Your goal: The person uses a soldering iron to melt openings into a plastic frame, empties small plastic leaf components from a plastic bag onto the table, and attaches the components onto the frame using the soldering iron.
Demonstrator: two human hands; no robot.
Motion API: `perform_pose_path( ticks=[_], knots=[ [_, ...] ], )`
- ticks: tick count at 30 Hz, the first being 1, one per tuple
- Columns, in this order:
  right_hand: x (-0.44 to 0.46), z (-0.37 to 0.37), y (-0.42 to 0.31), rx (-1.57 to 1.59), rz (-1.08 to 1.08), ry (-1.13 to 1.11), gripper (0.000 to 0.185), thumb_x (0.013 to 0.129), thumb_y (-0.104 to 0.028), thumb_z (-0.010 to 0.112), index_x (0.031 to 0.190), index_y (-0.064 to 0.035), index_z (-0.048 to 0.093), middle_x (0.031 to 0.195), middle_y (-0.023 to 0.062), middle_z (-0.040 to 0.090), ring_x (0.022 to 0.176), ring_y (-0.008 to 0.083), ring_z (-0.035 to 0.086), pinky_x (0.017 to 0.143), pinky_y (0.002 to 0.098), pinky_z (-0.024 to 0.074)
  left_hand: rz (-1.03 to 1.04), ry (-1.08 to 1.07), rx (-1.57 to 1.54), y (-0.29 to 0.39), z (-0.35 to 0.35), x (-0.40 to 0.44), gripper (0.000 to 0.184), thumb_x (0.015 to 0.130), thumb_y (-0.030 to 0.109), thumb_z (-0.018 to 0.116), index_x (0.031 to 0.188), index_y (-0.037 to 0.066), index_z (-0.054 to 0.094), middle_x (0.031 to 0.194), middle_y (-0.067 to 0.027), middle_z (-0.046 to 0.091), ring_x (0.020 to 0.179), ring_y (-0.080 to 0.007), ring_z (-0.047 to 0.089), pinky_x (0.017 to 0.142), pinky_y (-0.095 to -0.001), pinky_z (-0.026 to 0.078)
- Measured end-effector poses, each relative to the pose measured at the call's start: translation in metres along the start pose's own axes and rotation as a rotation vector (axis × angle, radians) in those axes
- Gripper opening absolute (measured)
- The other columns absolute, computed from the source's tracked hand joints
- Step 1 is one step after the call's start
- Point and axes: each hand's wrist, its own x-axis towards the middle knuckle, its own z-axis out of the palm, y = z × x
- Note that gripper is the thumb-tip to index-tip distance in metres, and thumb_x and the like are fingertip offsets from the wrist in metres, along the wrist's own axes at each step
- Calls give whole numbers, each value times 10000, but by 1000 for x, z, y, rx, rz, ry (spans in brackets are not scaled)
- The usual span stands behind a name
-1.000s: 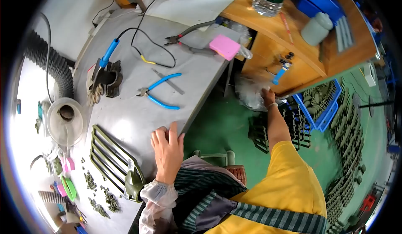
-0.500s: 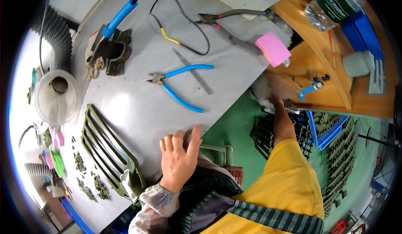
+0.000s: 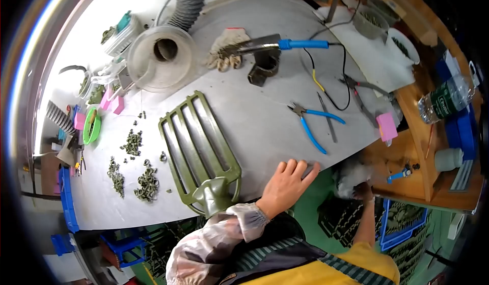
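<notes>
My left hand (image 3: 286,187) rests at the table's front edge, fingers apart, with nothing in it. To its left lies a green slatted frame (image 3: 196,147) with several bars. Blue-handled cutters (image 3: 311,124) and a thin metal strip (image 3: 327,116) lie beyond my left hand. My right hand (image 3: 362,191) reaches down below the table edge at the right, against a clear plastic bag (image 3: 354,177); its fingers are partly hidden and blurred. Small green pieces lie in piles (image 3: 147,184) left of the frame.
A blue-handled soldering tool (image 3: 303,44) sits in a dark holder (image 3: 265,66) beside a glove (image 3: 226,48). A round extractor funnel (image 3: 162,58) stands at the back. Red-handled cutters (image 3: 359,99), a pink sponge (image 3: 386,127) and a plastic bottle (image 3: 445,100) are to the right. Blue crates (image 3: 402,225) stand below.
The view has swung left, bringing the frame and small green piles nearer the middle. My left hand stays by the table edge. My right hand remains low by the plastic bag.
</notes>
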Motion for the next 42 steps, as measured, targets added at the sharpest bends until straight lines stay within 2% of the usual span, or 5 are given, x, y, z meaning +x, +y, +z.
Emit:
perform_pose_path(
  ticks=[7, 15, 21, 36, 42],
  knots=[
    [-238, -41, -306, 683, -950, -156, 287, 1028, -219, 548, 1002, 39, 672, 824, 65, 654, 775, 131, 603, 759, 256, 491, -114, 20, -75, 12, -7, -4, 602, 813, 125, 638, 1389, 102, 468, 1113, -124, 505, 974, -274, 505, 812, -363, 416],
    [-131, -34, -493, 1569, -723, -321, 376, 828, -312, 830, 990, -55, 609, 877, 63, 565, 793, 152, 560, 635, 252, 487, 17, -87, -514, -6, -139, -106, 462, 874, 152, 683, 1303, 59, 536, 1260, -151, 505, 1102, -317, 535, 894, -393, 469],
    [-140, -41, -524, 1307, -855, -159, 368, 841, -334, 816, 941, -30, 634, 755, 12, 540, 654, 97, 529, 564, 223, 428, -288, 42, -293, -53, -164, -203, 346, 850, 133, 711, 1180, 92, 613, 1156, -138, 552, 1032, -320, 554, 869, -399, 488],
    [-228, -25, -489, 1103, -966, -228, 341, 961, -158, 644, 1214, 64, 590, 1146, 141, 642, 1054, 197, 638, 979, 292, 538, -155, 279, -240, -92, -125, -232, 321, 848, 131, 681, 1139, 29, 594, 1134, -129, 613, 1064, -292, 605, 853, -373, 511],
    [-226, -9, -459, 1276, -962, -260, 292, 972, -194, 650, 1153, 32, 617, 1083, 132, 662, 1000, 210, 652, 928, 294, 556, -653, 328, -165, -143, -131, -266, 350, 799, -34, 636, 1144, -29, 575, 1076, -154, 585, 991, -340, 556, 859, -402, 498]
  ],
)
